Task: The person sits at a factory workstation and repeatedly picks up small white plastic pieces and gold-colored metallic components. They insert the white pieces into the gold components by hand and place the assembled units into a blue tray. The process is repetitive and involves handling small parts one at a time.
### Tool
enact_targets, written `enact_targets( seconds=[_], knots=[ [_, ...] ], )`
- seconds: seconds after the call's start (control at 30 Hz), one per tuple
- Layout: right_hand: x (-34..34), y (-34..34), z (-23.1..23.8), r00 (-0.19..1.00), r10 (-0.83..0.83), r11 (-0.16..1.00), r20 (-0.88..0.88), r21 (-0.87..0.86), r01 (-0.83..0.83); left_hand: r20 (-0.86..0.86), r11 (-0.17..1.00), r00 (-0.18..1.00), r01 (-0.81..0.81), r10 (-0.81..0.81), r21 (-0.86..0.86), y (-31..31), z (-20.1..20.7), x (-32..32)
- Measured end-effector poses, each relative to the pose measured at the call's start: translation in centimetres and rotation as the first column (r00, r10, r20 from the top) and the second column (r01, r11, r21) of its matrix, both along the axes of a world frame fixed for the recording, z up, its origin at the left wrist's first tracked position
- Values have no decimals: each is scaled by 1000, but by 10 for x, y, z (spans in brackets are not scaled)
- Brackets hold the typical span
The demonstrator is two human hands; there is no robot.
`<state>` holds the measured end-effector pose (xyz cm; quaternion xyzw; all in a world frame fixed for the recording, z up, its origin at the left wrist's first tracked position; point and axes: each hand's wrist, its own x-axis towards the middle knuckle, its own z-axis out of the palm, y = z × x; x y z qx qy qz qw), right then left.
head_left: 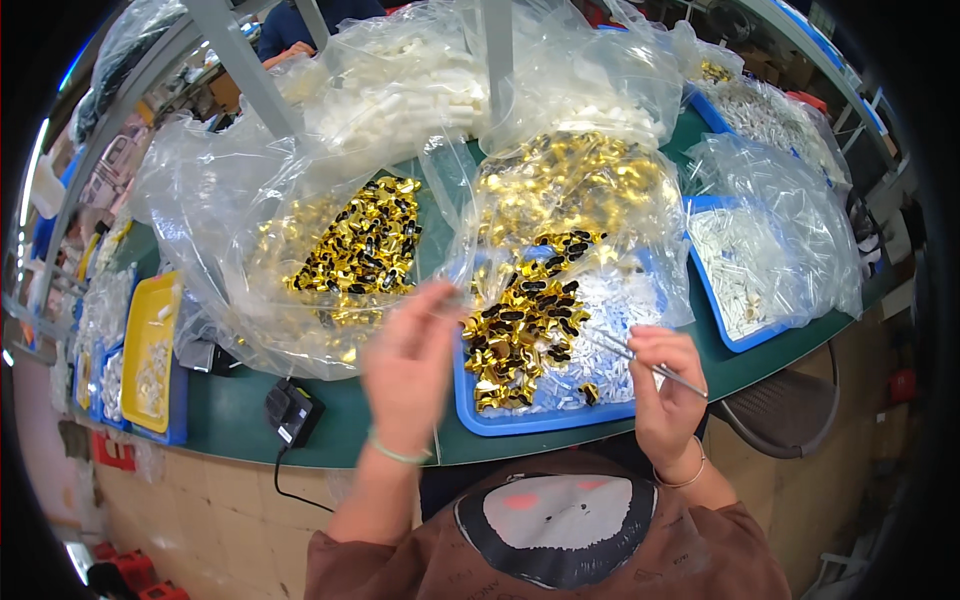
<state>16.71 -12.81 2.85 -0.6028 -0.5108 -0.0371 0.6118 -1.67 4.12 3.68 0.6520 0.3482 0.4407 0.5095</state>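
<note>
My right hand (pixel 663 385) grips slim metal tweezers (pixel 686 382), their tips pointing left over a blue tray (pixel 545 426). In that tray, a heap of small gold-and-black parts (pixel 515 345) lies on the left side. Small clear-white plastic pieces (pixel 625 295) cover the right side. One gold part (pixel 589 393) sits apart near the front rim. My left hand (pixel 408 350) is just left of the tray, smeared by motion; whether it holds anything is unclear. Beyond it, an opened clear bag (pixel 230 250) holds more gold-and-black parts (pixel 370 240).
A black boxy device (pixel 293 412) with a cable stands at the table's front edge. A yellow tray (pixel 148 350) is at left, another blue tray (pixel 740 341) at right. Large bags of white pieces (pixel 400 100) fill the back, behind grey posts (pixel 497 60). Another person's hand (pixel 290 54) shows far back.
</note>
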Motion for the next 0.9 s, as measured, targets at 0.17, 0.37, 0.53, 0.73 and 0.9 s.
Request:
enact_targets(
  seconds=[0.17,0.37,0.53,0.73,0.9],
  knots=[
    [22,-6,12,983,102,913,155,-406,-31,-7,920,955,-283,296,272,49,30,-28],
    [21,-3,-6,920,326,651,216,-757,-53,58,884,930,363,-362,-294,-16,-9,-7],
    [18,4,-8,957,271,762,105,-631,-146,137,752,839,535,-527,-385,-38,-29,12],
    [6,15,-2,967,245,892,69,-406,-197,458,463,709,701,-536,-543,-47,-32,25],
    [5,19,1,948,269,897,173,-404,-180,413,496,819,570,-398,-655,-44,-39,28]
  ],
)
